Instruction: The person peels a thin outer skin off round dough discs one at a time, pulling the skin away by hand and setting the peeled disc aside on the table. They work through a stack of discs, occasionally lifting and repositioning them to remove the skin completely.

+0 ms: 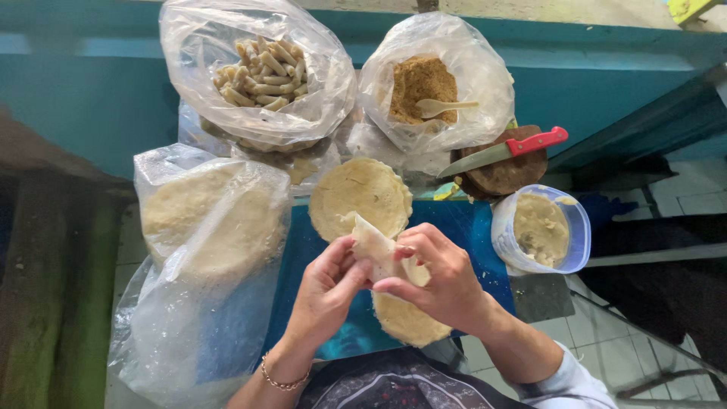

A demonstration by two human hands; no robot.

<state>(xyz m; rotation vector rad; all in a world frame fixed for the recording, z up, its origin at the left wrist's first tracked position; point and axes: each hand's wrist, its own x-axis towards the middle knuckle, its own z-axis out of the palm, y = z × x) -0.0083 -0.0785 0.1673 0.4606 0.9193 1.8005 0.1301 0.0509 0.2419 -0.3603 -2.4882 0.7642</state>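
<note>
My left hand [327,288] and my right hand [435,276] together pinch a folded pale dough round [375,246] above a blue board [462,220]. Both hands' fingers press on its folded edge. A flat round dough disc [360,195] lies on the board just beyond the hands. Another flat disc [405,322] lies under my right hand, near my lap. A thin bracelet circles my left wrist.
A plastic bag of stacked flat discs [212,220] sits at left. Behind are a bag of short pale sticks [261,72] and a bag of brown crumbs with a spoon [424,87]. A red-handled knife [507,149] rests on a brown block; a plastic tub of paste [541,227] stands right.
</note>
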